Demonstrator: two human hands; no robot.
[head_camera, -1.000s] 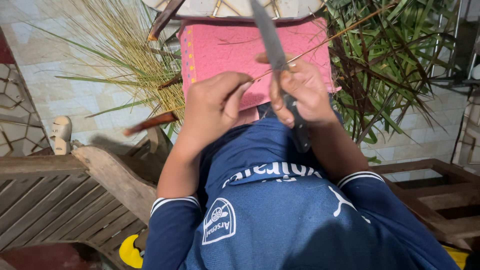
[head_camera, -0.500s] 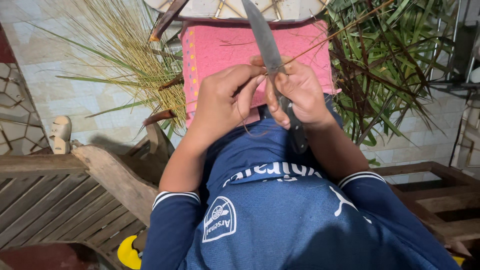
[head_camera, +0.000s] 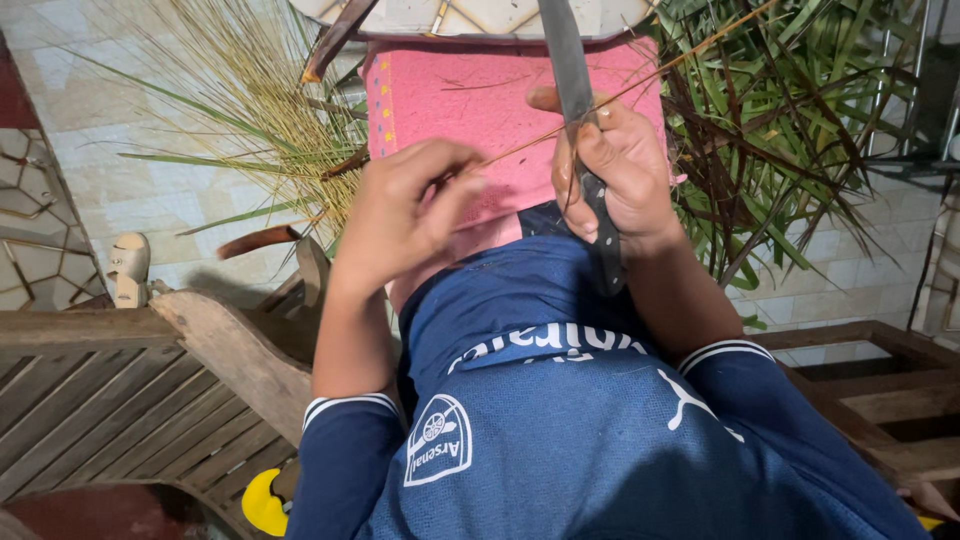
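My right hand (head_camera: 618, 170) grips the dark handle of a long knife (head_camera: 570, 70), whose grey blade points up and away from me over a pink cloth (head_camera: 450, 95) on my lap. A thin straw-coloured strip (head_camera: 660, 75) runs across the blade, pressed against it under my right thumb. My left hand (head_camera: 405, 215) pinches the strip's near end, just left of the knife. Both arms wear dark blue sleeves with white cuffs.
A pile of dry yellow-green strips (head_camera: 250, 130) lies on the tiled floor at the left. Green and brown leaves (head_camera: 790, 150) are heaped at the right. I sit on a wooden slatted seat (head_camera: 110, 400). A sandal (head_camera: 130, 268) lies at the left.
My left hand has pulled back along the strip, down and to the left, away from the knife. The right hand and blade shifted slightly.
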